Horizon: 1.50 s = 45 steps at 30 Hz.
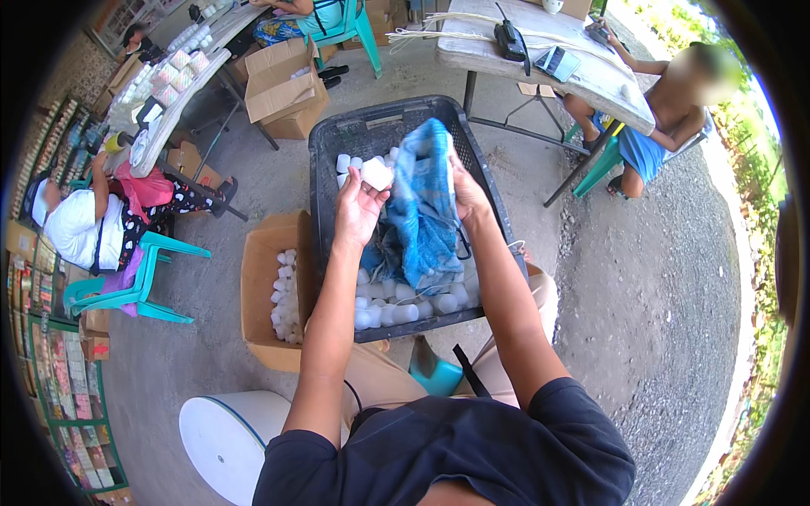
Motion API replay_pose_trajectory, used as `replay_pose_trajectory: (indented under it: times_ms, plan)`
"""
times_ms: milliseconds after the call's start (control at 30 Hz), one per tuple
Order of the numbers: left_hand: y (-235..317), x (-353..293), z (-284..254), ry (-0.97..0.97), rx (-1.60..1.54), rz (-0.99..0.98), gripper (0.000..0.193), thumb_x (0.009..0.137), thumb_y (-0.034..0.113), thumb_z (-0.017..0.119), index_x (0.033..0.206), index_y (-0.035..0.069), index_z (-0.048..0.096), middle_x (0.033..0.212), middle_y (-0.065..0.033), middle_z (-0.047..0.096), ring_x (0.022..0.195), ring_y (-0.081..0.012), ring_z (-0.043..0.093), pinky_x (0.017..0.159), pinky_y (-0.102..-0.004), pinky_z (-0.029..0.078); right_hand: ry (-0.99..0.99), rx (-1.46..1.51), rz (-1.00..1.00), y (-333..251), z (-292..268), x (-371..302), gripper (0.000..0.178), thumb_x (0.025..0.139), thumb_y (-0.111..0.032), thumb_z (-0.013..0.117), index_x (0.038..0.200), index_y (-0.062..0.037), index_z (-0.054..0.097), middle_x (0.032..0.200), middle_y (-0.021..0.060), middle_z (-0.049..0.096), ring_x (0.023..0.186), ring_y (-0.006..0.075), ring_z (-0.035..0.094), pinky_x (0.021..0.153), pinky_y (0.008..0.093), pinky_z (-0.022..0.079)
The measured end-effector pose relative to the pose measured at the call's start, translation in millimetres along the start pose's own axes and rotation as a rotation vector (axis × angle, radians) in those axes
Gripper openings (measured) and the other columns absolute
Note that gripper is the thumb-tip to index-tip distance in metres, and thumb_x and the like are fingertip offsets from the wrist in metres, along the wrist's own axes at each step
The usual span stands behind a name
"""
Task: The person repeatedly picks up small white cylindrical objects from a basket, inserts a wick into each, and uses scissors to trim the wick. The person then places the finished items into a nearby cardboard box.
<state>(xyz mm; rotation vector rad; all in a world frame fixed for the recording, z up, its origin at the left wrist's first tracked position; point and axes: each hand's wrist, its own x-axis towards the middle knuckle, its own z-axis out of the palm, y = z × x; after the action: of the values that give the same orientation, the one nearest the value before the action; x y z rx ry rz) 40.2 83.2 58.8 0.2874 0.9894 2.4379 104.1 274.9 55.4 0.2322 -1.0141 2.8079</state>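
Over a black plastic crate (325,139), my left hand (359,211) grips a short white cylinder (376,174) that looks like a votive candle, held by the fingertips. My right hand (467,190) is closed on the edge of a blue patterned cloth (422,228), which hangs down into the crate. The cloth hides part of my right fingers and the crate's middle. Many similar white cylinders (405,314) lie loose at the crate's near end, and a few more (343,162) show at its far left.
A cardboard box (261,329) of white pieces stands left of the crate, with a white round container (221,451) nearer me. Two people (84,223) (679,105) sit at tables on either side; another sits at the back. A radio (510,40) and phone (557,63) lie on the right table.
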Motion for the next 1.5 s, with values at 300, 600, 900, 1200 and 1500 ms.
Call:
replay_pose_trajectory:
  times_ms: [300,600,900,1200,1500]
  plan:
    - [-21,-2,0,0.089,0.56,0.235,0.033,0.096,0.033,0.056,0.099,0.001,0.06,0.088,-0.0038,0.063,0.075,-0.008,0.057,0.068,-0.022,0.046,-0.065,-0.552,-0.088,28,22,11,0.032,0.079,0.001,0.067,0.109,-0.0025,0.056,0.092,0.0006,0.064,0.074,0.0064,0.059,0.062,0.0212,0.049]
    - [-13,-13,12,-0.065,0.277,0.085,0.024,0.095,0.026,0.058,0.102,0.003,0.053,0.095,-0.0068,0.063,0.083,-0.0132,0.061,0.074,-0.0286,0.051,0.028,-0.697,-0.133,10,20,8,0.005,0.082,0.002,0.063,0.084,-0.0023,0.063,0.073,-0.001,0.063,0.058,0.0038,0.056,0.051,0.0202,0.046]
    - [-4,-13,10,-0.087,0.31,0.155,0.022,0.096,0.025,0.056,0.098,0.003,0.051,0.099,-0.0083,0.061,0.09,-0.0126,0.058,0.08,-0.029,0.049,-0.03,-0.36,-0.038,10,27,4,0.01,0.078,0.004,0.064,0.087,-0.0001,0.061,0.079,0.0103,0.067,0.066,0.015,0.067,0.062,0.0286,0.058]
    - [-11,-14,9,-0.06,0.456,0.298,0.022,0.096,0.022,0.058,0.099,0.001,0.052,0.093,-0.0052,0.058,0.085,-0.009,0.053,0.077,-0.0258,0.046,-0.034,-0.277,0.0,11,25,4,0.014,0.075,0.007,0.063,0.085,-0.0013,0.059,0.08,0.0079,0.065,0.068,0.0151,0.066,0.063,0.0303,0.059]
    - [-17,-21,16,-0.114,0.844,0.45,0.021,0.096,0.019,0.058,0.103,0.002,0.049,0.094,-0.0031,0.057,0.09,-0.0076,0.054,0.076,-0.0222,0.044,-0.016,-0.5,-0.148,18,28,4,0.015,0.08,-0.004,0.072,0.081,-0.0073,0.058,0.08,0.0004,0.064,0.069,0.0092,0.063,0.056,0.0246,0.052]
